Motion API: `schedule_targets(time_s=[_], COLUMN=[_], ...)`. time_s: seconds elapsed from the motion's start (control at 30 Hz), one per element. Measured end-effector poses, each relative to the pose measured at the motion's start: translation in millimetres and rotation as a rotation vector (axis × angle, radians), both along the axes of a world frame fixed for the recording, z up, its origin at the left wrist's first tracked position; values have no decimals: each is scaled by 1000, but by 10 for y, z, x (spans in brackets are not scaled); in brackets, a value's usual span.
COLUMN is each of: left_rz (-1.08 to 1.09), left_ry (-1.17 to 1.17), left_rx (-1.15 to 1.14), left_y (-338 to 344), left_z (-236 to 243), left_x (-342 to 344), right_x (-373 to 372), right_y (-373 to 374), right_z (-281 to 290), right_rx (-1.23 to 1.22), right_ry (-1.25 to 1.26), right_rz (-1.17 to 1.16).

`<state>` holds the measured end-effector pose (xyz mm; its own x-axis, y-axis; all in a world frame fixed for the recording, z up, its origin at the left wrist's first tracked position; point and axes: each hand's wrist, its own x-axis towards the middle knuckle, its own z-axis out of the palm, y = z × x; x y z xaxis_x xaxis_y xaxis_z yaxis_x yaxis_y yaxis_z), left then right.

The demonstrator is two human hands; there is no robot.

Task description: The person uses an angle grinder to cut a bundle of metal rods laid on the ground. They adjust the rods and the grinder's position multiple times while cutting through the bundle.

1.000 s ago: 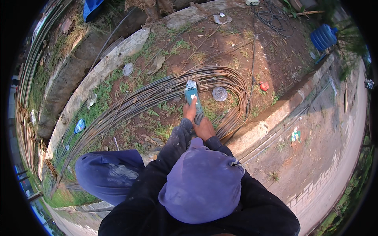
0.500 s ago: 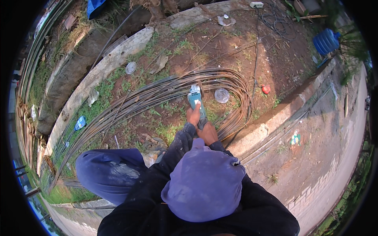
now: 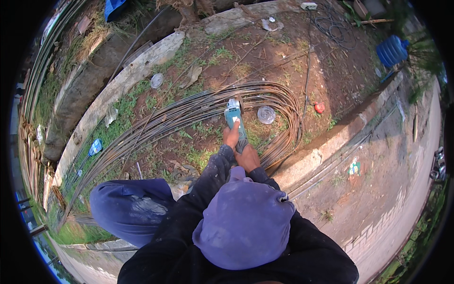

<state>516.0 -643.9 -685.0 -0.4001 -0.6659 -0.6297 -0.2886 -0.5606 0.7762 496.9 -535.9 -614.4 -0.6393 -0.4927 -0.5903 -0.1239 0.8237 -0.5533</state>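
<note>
Both my hands grip a teal angle grinder [image 3: 233,116] with a silver head and a dark rear handle. My left hand [image 3: 231,135] is closed around its body, the thumb lying along the casing. Behind it, my right hand [image 3: 248,158] wraps the rear end of the tool. The grinder's head and brownish disc [image 3: 240,101] are at the bundle of rusty steel rods [image 3: 189,110], which bends back on itself at the right. Whether the disc touches a rod I cannot tell. Just right of the tool lies a clear round plastic lid [image 3: 266,114].
A concrete curb [image 3: 302,165] runs along the right, a low wall [image 3: 142,64] along the far left. A black cable [image 3: 308,61] leads to a coil [image 3: 333,31] and a white power strip [image 3: 309,5]. A blue water jug [image 3: 391,51] and red litter [image 3: 319,108] lie at right.
The grinder and both hands have shifted very slightly up and to the left, with the grip unchanged. A vehicle has come into view at the far right edge.
</note>
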Motion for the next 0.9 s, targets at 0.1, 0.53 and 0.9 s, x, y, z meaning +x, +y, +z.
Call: schedule_targets(time_s=[0.1, 0.53, 0.9], left_rz=[-23, -6, 2], left_ry=[-7, -11, 10], left_rx=[-14, -22, -6], left_y=[-32, -120, -143], left_z=[22, -65, -85], left_x=[-23, -42, -45], right_x=[-11, -29, -32], right_y=[-14, -97, -113], right_z=[-21, -58, -162], right_rx=[-14, -23, -6], right_ry=[35, 47, 65], right_rz=[3, 11, 54])
